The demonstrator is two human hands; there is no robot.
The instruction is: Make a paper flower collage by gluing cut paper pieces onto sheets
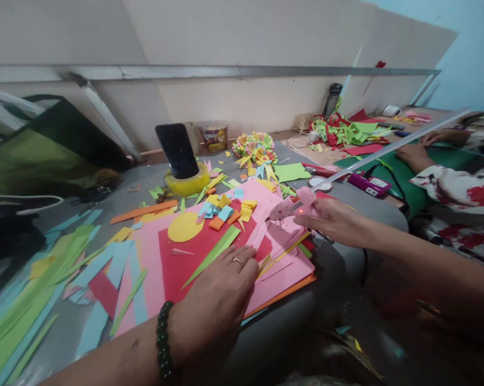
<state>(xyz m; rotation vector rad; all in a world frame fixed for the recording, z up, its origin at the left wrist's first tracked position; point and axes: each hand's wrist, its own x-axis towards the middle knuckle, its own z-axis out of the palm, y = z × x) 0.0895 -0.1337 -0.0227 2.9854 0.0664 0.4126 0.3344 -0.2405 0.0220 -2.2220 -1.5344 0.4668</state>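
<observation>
My right hand is wrapped round a pink hot glue gun, with a long clear glue stick jutting from its back. A small orange light glows on the gun. The nozzle points left and down at a pink paper strip. My left hand rests palm down, its fingertips holding the near end of that strip against the papers. Beneath lie a red sheet and pink sheets. A yellow paper circle, a green strip and small folded paper loops lie on top.
Behind stand a phone leaning on a yellow tape roll, a printed cup and a paper-flower cluster. Coloured strips cover the left side. A purple power strip lies right, near another person's hands.
</observation>
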